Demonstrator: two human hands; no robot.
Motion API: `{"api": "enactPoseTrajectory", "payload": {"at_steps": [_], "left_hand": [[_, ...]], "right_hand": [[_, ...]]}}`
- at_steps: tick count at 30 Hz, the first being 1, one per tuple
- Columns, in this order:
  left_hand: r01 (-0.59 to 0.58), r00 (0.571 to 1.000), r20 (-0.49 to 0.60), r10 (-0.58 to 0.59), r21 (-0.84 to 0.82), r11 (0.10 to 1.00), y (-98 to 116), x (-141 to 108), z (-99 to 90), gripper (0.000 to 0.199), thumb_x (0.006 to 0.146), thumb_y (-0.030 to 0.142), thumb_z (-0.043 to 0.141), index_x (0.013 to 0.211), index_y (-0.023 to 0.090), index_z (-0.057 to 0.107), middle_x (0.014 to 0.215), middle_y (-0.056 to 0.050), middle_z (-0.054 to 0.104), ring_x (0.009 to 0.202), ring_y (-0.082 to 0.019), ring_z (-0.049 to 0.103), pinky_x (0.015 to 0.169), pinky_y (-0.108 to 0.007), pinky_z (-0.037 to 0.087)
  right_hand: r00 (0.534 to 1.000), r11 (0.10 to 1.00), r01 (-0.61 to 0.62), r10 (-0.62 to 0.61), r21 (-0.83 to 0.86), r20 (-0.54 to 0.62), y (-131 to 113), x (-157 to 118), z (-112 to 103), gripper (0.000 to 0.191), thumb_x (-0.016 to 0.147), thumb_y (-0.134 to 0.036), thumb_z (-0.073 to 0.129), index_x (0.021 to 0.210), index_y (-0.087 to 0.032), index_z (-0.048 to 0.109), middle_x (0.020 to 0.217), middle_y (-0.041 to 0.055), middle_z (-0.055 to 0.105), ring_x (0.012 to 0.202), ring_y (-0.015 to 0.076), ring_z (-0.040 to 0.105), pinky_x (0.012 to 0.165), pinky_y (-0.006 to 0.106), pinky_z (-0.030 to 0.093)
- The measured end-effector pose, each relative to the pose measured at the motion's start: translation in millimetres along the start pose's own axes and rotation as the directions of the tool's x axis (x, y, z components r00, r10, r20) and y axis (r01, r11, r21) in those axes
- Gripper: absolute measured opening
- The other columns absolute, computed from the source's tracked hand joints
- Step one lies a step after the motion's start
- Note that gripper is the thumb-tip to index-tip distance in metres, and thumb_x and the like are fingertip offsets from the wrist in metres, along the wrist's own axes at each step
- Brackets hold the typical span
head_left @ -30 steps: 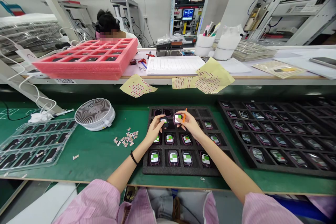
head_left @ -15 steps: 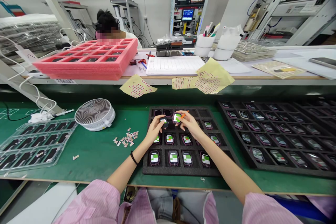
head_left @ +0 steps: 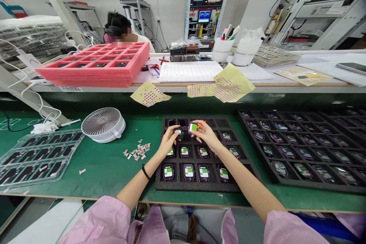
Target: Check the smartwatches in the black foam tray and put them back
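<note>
A black foam tray [head_left: 197, 187] holds several watch-like devices with lit green and white screens. Over its left back part, my left hand [head_left: 169, 140] is closed on a dark device [head_left: 178, 133]. To the right of it, my right hand [head_left: 206, 134] grips a purple-rimmed device [head_left: 193, 127] whose screen shows green and white. An orange stick-like tool [head_left: 201, 124] pokes out by the right fingers. The two held devices are apart, both with their screens facing up.
Larger black trays of devices [head_left: 271, 175] lie at the right. Left of my hands are small pale pieces [head_left: 137, 151], a round fan [head_left: 103, 124] and a clear tray [head_left: 61, 171]. A pink foam tray [head_left: 85, 78] rests on the shelf; a person [head_left: 118, 26] sits behind it.
The orange tool has shifted slightly in my right fingers. The person behind the pink tray has moved their head a little to the right. My left hand is almost unchanged.
</note>
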State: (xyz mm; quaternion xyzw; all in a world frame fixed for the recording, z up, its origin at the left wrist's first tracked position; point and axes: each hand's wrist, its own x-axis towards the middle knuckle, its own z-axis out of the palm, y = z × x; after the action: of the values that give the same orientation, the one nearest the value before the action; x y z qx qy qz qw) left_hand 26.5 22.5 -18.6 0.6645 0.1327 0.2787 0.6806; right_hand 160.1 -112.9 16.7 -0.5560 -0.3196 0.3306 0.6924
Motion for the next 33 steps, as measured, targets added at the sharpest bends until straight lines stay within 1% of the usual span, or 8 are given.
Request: {"api": "enactPoseTrajectory", "payload": {"at_steps": [5, 10, 13, 18, 22, 24, 27, 33], "left_hand": [[-0.005, 1.000, -0.005, 0.005, -0.011, 1.000, -1.5, 0.8, -0.1, 0.043, 0.081, 0.046, 0.058, 0.113, 0.017, 0.056, 0.088, -0.003, 0.060, 0.060, -0.008, 0.054, 0.042, -0.017, 0.040], [-0.007, 1.000, -0.005, 0.007, -0.008, 1.000, -2.2, 0.8, -0.3, 0.043, 0.081, 0.046, 0.059, 0.113, 0.018, 0.057, 0.089, -0.004, 0.061, 0.060, -0.008, 0.053, 0.041, -0.017, 0.039], [-0.006, 1.000, -0.001, 0.006, -0.006, 1.000, -1.4, 0.5, -0.4, 0.042, 0.081, 0.046, 0.058, 0.113, 0.018, 0.057, 0.090, -0.004, 0.061, 0.060, -0.008, 0.053, 0.042, -0.017, 0.040], [0.002, 1.000, -0.001, -0.002, 0.006, 1.000, 0.5, -0.1, -0.2, 0.043, 0.081, 0.046, 0.057, 0.114, 0.018, 0.056, 0.088, -0.004, 0.060, 0.060, -0.008, 0.053, 0.043, -0.017, 0.040], [0.005, 1.000, 0.010, -0.006, 0.021, 1.000, 3.2, -1.6, -0.1, 0.042, 0.082, 0.045, 0.056, 0.115, 0.019, 0.056, 0.090, -0.004, 0.059, 0.061, -0.008, 0.052, 0.044, -0.017, 0.041], [0.009, 1.000, 0.021, -0.010, 0.022, 1.000, 4.3, -2.3, 0.0, 0.042, 0.082, 0.045, 0.057, 0.115, 0.019, 0.055, 0.090, -0.004, 0.059, 0.061, -0.008, 0.053, 0.045, -0.018, 0.040], [0.015, 1.000, 0.023, -0.015, 0.021, 1.000, 4.5, -2.7, 0.3, 0.043, 0.082, 0.044, 0.058, 0.116, 0.019, 0.054, 0.089, -0.004, 0.059, 0.063, -0.009, 0.054, 0.045, -0.018, 0.040], [0.005, 1.000, 0.029, -0.005, 0.018, 1.000, 3.2, -2.5, 0.6, 0.042, 0.082, 0.044, 0.057, 0.116, 0.018, 0.054, 0.090, -0.004, 0.059, 0.065, -0.010, 0.054, 0.046, -0.018, 0.040]], "right_hand": [[0.999, 1.000, -0.016, 0.016, 0.002, -0.038, -1.0, 0.0, -1.6, 0.040, 0.069, -0.038, 0.073, 0.100, -0.021, 0.054, 0.076, -0.0017, 0.054, 0.055, 0.0110, 0.058, 0.034, 0.017, 0.031], [1.000, 1.000, 0.010, -0.010, -0.016, -0.016, -0.7, -1.0, 0.0, 0.050, 0.061, -0.033, 0.080, 0.101, -0.021, 0.053, 0.076, -0.0014, 0.057, 0.059, 0.0121, 0.057, 0.035, 0.017, 0.032], [1.000, 1.000, 0.005, -0.006, -0.026, -0.029, -1.9, -1.4, 0.8, 0.047, 0.061, -0.035, 0.079, 0.099, -0.021, 0.054, 0.073, -0.0026, 0.056, 0.056, 0.0111, 0.056, 0.035, 0.017, 0.031], [0.988, 0.997, -0.062, 0.055, -0.042, -0.142, -7.2, -2.2, 0.5, 0.039, 0.063, -0.045, 0.075, 0.088, -0.020, 0.058, 0.067, -0.0047, 0.051, 0.044, 0.0066, 0.047, 0.035, 0.018, 0.025], [0.968, 0.990, -0.128, 0.112, -0.056, -0.226, -10.0, -3.7, 1.0, 0.037, 0.062, -0.048, 0.075, 0.079, -0.020, 0.060, 0.065, -0.0037, 0.052, 0.047, 0.0068, 0.045, 0.038, 0.019, 0.031], [0.970, 0.990, -0.129, 0.114, -0.061, -0.214, -10.1, -4.3, 1.4, 0.036, 0.063, -0.048, 0.074, 0.079, -0.020, 0.059, 0.064, -0.0037, 0.053, 0.046, 0.0068, 0.045, 0.038, 0.019, 0.030], [0.985, 0.992, -0.113, 0.105, -0.051, -0.137, -9.2, -4.4, 1.6, 0.037, 0.065, -0.048, 0.073, 0.085, -0.021, 0.058, 0.066, -0.0036, 0.054, 0.045, 0.0075, 0.048, 0.036, 0.019, 0.024], [0.994, 0.994, -0.089, 0.084, -0.069, -0.066, -5.4, -3.4, 0.5, 0.039, 0.066, -0.042, 0.075, 0.093, -0.021, 0.057, 0.072, -0.0031, 0.055, 0.049, 0.0079, 0.053, 0.035, 0.018, 0.024]]}}
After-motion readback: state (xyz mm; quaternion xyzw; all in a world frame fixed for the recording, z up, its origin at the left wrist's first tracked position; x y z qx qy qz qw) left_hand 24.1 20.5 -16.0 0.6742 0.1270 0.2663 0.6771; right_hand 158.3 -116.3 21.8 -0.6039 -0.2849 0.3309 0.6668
